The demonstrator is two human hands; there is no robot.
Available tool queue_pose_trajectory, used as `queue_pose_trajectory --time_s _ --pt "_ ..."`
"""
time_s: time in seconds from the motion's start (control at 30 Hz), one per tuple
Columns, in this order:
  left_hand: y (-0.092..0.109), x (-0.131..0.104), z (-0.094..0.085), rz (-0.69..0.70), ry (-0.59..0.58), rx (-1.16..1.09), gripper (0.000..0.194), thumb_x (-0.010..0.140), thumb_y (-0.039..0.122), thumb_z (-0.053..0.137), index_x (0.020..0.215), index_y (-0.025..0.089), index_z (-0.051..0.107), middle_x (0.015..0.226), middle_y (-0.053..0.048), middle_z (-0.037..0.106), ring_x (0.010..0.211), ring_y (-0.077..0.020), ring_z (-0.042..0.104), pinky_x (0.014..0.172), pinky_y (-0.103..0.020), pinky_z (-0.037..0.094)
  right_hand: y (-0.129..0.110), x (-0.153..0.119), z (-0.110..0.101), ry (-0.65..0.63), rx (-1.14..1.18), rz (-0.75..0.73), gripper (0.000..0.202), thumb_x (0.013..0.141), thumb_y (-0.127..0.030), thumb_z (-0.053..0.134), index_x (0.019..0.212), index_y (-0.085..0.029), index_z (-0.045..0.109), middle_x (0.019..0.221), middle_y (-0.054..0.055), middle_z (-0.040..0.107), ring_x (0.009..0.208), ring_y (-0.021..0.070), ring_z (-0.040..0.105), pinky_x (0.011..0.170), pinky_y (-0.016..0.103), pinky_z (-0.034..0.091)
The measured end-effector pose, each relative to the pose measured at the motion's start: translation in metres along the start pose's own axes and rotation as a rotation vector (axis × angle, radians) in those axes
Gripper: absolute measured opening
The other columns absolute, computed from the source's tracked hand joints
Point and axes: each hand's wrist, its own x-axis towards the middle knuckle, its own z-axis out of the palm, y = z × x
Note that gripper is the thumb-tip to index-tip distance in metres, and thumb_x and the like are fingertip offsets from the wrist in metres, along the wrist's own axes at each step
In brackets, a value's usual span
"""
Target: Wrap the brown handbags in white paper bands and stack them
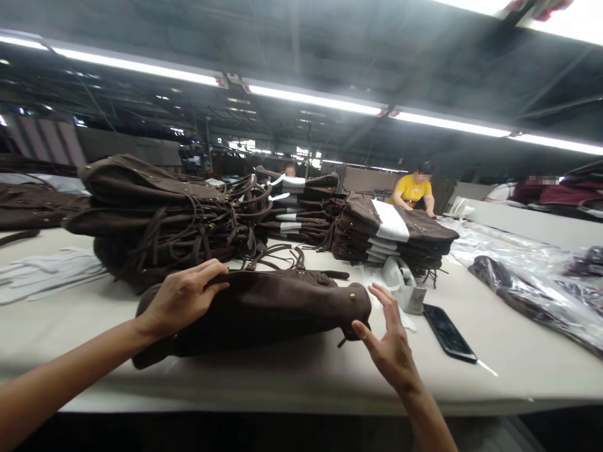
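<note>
A dark brown handbag [282, 301] lies on its side on the pale table in front of me, its handles pointing away and a brass stud on its right corner. My left hand [186, 295] grips the bag's upper edge near its left end, thumb and fingers closed on the material. At the bag's right end is my right hand [389, 342], thumb and fingers spread around the corner. The thumb is at or very near the bag; whether it touches I cannot tell. The bag's underside is hidden.
Brown bags are piled at the left [141, 213], with banded stacks behind and at the right [396, 232]. A tape dispenser [405, 289] and a phone [450, 333] lie right of the bag. Plastic-wrapped goods [537, 301] line the right side. A person in yellow [414, 188] works beyond.
</note>
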Motion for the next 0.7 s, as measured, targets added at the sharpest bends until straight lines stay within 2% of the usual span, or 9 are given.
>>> queue_pose_trajectory --time_s 0.07,0.13,0.17,0.23,0.3,0.4,0.5,0.6,0.7 --pt "0.005 0.0 -0.002 0.024 -0.039 -0.051 0.017 0.092 0.036 0.046 0.096 0.022 0.056 0.096 0.0 0.064 0.083 -0.0171 0.063 0.075 -0.025 0.043 -0.017 0.014 0.001 -0.034 -0.073 -0.139 0.045 0.093 -0.045 0.052 0.131 -0.022 0.052 0.145 0.011 0.042 0.137 0.0286 0.033 0.113 0.05 0.028" --pt "0.013 0.001 -0.003 0.04 -0.067 -0.074 0.016 0.091 0.033 0.046 0.094 0.023 0.057 0.095 0.0 0.064 0.084 -0.0175 0.062 0.075 -0.026 0.043 -0.034 0.029 0.009 -0.178 -0.125 -0.254 0.035 0.097 -0.042 0.048 0.122 -0.023 0.061 0.136 0.009 0.053 0.131 0.0268 0.042 0.114 0.048 0.026" --pt "0.017 0.001 -0.004 0.028 -0.078 -0.082 0.015 0.091 0.033 0.045 0.093 0.023 0.057 0.094 0.0 0.064 0.083 -0.0175 0.062 0.075 -0.026 0.042 -0.042 0.035 0.014 -0.276 -0.134 -0.279 0.033 0.097 -0.042 0.048 0.119 -0.023 0.064 0.129 0.008 0.059 0.125 0.0255 0.049 0.112 0.046 0.03" --pt "0.022 0.002 -0.006 -0.025 -0.103 -0.111 0.014 0.089 0.032 0.046 0.092 0.023 0.056 0.094 0.001 0.063 0.081 -0.0172 0.061 0.073 -0.026 0.042 -0.056 0.043 0.025 -0.454 -0.146 -0.256 0.035 0.095 -0.046 0.051 0.118 -0.023 0.065 0.116 0.007 0.066 0.109 0.0236 0.059 0.1 0.04 0.041" --pt "0.022 0.002 -0.01 -0.08 -0.151 -0.156 0.013 0.087 0.033 0.048 0.092 0.023 0.055 0.094 0.001 0.063 0.082 -0.0171 0.061 0.074 -0.026 0.042 -0.065 0.047 0.034 -0.558 -0.167 -0.179 0.039 0.092 -0.051 0.054 0.116 -0.022 0.065 0.106 0.007 0.069 0.098 0.0228 0.062 0.087 0.034 0.045" --pt "0.017 0.002 -0.016 -0.147 -0.298 -0.191 0.013 0.085 0.036 0.052 0.091 0.024 0.055 0.093 0.002 0.063 0.085 -0.018 0.061 0.075 -0.027 0.041 -0.066 0.054 0.042 -0.653 -0.193 -0.122 0.034 0.089 -0.052 0.06 0.098 -0.021 0.068 0.095 0.004 0.068 0.09 0.0204 0.062 0.076 0.028 0.043" --pt "0.009 0.002 -0.012 -0.199 -0.452 -0.142 0.022 0.082 0.044 0.055 0.093 0.025 0.058 0.098 0.0 0.064 0.086 -0.0205 0.061 0.074 -0.029 0.042 -0.058 0.067 0.058 -0.736 -0.267 -0.15 0.029 0.083 -0.048 0.068 0.084 -0.02 0.065 0.088 0.002 0.067 0.083 0.0196 0.062 0.067 0.026 0.039" --pt "0.002 -0.003 0.006 -0.245 -0.618 -0.074 0.034 0.081 0.053 0.053 0.096 0.024 0.061 0.103 -0.006 0.066 0.091 -0.0257 0.063 0.076 -0.032 0.044 -0.048 0.073 0.085 -0.828 -0.39 -0.232 0.025 0.08 -0.043 0.073 0.083 -0.019 0.064 0.085 0.003 0.068 0.081 0.0212 0.063 0.065 0.027 0.038" --pt "-0.002 -0.016 0.026 -0.306 -0.822 -0.065 0.036 0.077 0.054 0.057 0.092 0.022 0.066 0.096 -0.011 0.069 0.093 -0.0317 0.064 0.075 -0.036 0.046 -0.043 0.063 0.108 -0.937 -0.409 -0.442 0.022 0.079 -0.037 0.075 0.084 -0.018 0.064 0.09 0.005 0.069 0.083 0.0211 0.063 0.067 0.027 0.04"
